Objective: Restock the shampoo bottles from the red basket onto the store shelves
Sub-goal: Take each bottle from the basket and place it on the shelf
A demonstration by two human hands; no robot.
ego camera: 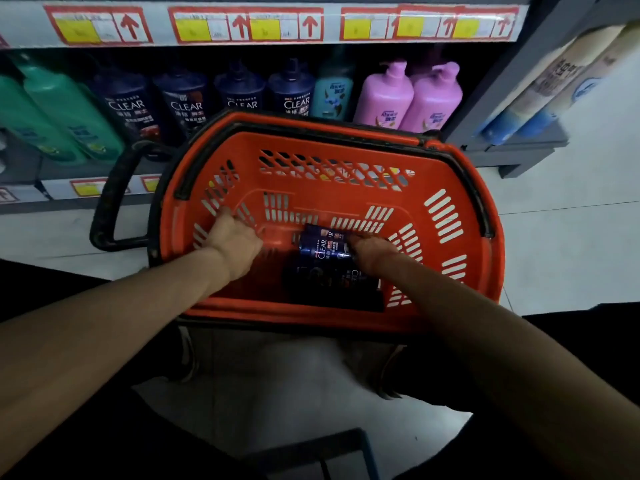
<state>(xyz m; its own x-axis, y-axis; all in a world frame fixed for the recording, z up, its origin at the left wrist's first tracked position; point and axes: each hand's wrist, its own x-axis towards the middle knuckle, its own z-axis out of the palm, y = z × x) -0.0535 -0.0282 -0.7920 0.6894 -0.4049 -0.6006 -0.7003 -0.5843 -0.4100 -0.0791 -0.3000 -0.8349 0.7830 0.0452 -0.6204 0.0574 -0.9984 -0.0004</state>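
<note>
Basket (450,216), red: on the floor under both hands, close to the shelf (52,188), probably to keep the carry short.
Bottle (320,244), dark blue: lying on the basket floor at the right hand's fingertips.
Right hand (372,252): fingers curled onto the bottle, apparently gripping it to lift.
Second bottle (332,282): lying just nearer than that hand.
Left hand (235,239): low in the basket, left of the bottles, likely steadying it; whether its fingers are open or closed is unclear.
Shelved bottles (242,95): upright beyond both hands.

In the red basket (304,315) my right hand (372,254) blurs against the dark bottle (320,245); my grip is unclear. The price tags (242,24) above the basket are unreadable.
</note>
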